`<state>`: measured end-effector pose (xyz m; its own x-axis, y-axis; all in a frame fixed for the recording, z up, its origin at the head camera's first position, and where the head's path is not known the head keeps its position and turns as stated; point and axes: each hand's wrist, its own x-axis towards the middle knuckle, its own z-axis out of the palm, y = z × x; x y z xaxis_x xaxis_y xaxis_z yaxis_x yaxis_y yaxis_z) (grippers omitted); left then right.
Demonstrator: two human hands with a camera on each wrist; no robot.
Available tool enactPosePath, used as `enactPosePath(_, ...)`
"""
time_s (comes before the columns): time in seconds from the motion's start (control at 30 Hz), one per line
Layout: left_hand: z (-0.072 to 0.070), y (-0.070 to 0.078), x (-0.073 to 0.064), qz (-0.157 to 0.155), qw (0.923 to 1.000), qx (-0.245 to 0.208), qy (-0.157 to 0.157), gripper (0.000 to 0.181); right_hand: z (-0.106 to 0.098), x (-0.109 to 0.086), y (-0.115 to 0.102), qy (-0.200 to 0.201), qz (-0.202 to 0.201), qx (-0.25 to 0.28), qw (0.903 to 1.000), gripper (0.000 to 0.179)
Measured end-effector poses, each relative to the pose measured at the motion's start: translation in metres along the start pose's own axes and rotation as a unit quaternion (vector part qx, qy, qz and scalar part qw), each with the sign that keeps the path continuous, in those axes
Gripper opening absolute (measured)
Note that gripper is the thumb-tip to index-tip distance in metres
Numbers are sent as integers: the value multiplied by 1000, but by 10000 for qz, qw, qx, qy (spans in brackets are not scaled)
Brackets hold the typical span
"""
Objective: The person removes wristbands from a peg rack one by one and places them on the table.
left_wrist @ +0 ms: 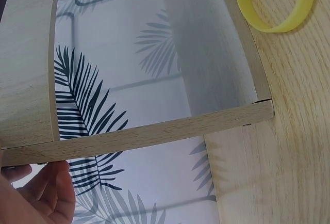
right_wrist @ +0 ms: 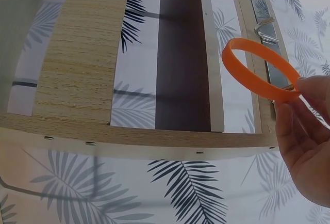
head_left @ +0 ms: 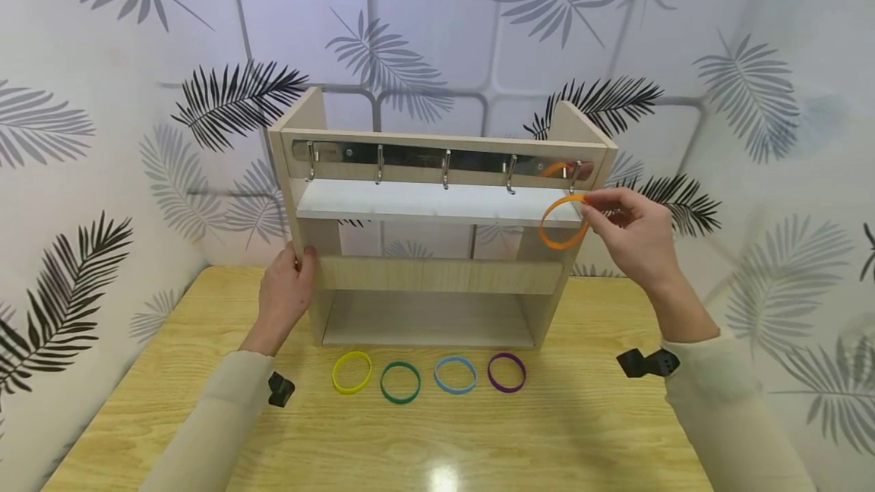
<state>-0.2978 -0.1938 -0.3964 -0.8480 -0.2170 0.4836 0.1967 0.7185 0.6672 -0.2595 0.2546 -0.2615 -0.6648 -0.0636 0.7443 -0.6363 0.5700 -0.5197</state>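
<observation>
My right hand point(head_left: 636, 234) pinches an orange silicone wristband point(head_left: 557, 246) between thumb and fingertips. The band hangs just below the rightmost hook point(head_left: 574, 179) of a metal hook rail point(head_left: 413, 164) along the top of a small wooden shelf point(head_left: 437, 275). In the right wrist view the orange wristband point(right_wrist: 252, 82) overlaps the rail, its far side pointing away from the fingers. On the shelf's left side, my left hand point(head_left: 283, 294) grips the edge of the side panel. The left wrist view shows curled fingers point(left_wrist: 56, 195) against that panel point(left_wrist: 154, 134).
Yellow point(head_left: 351, 391), green point(head_left: 400, 401), light blue point(head_left: 456, 391) and purple point(head_left: 506, 389) wristbands lie in a row on the wooden table point(head_left: 383, 446) before the shelf. Nothing hangs on the rail's several hooks. A leaf-patterned wall point(head_left: 424, 44) stands close behind.
</observation>
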Motion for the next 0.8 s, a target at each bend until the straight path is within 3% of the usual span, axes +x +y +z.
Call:
enactPosePath(0.37, 1, 0, -1, -111, 9999, -90, -90, 49, 2, -7, 3, 13, -173, -12, 9998, 16)
enactPosePath(0.6, 0, 2, -3, -144, 9998, -144, -49, 46, 3, -13, -13, -68, -325, -22, 9994, 16)
enactPosePath(0.8, 0, 2, -2, -128, 9998, -140, -48, 47, 5, -20, 11, -328, -112, -259, 9991, 16)
